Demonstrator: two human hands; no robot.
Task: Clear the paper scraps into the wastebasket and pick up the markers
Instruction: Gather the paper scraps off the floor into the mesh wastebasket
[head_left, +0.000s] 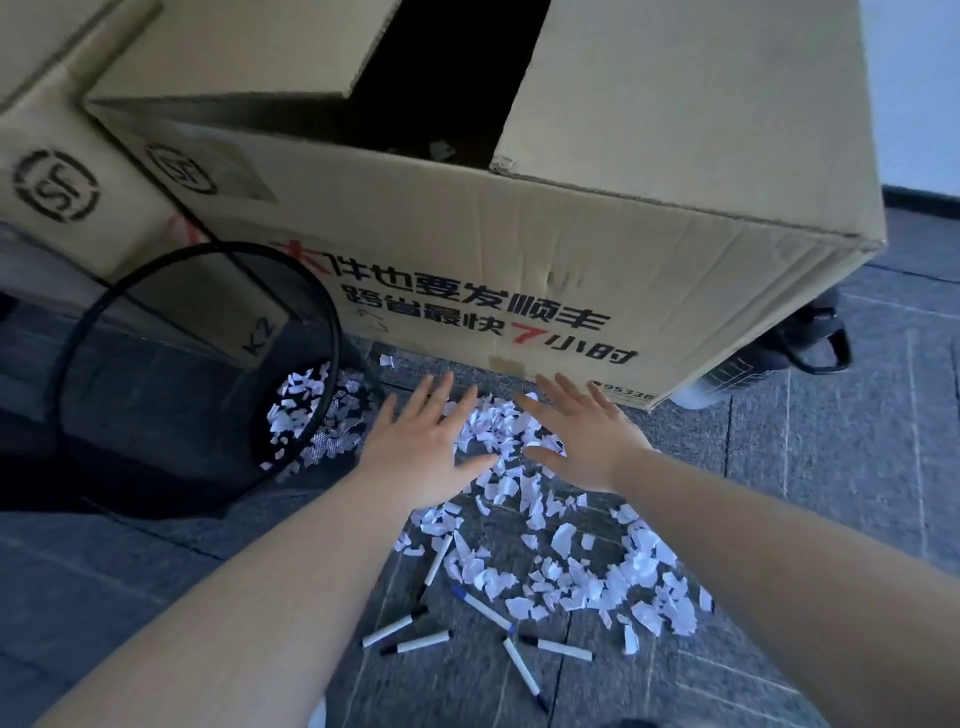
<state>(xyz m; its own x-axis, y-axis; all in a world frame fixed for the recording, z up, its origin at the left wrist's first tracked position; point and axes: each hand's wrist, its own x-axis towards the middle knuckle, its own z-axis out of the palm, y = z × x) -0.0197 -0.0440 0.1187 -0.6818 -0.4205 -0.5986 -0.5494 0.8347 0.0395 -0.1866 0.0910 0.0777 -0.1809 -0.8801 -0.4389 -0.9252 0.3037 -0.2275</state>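
Torn white paper scraps (561, 551) are strewn over the grey carpet-tile floor (831, 467) — some lie in the black wire-mesh wastebasket (208, 374) beside. White cylindrical markers (415, 642) lie nearer. Left hand (426, 447) and right hand (582, 436) are laid flat, fingers spread wide, nothing held.

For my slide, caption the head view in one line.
Open left hand and right hand over paper scraps beside mesh wastebasket; markers nearer.

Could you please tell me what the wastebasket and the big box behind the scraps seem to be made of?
The wastebasket looks like black wire mesh, likely metal: scraps show through its wall. The big box is plain brown cardboard, matte, creased and dented.
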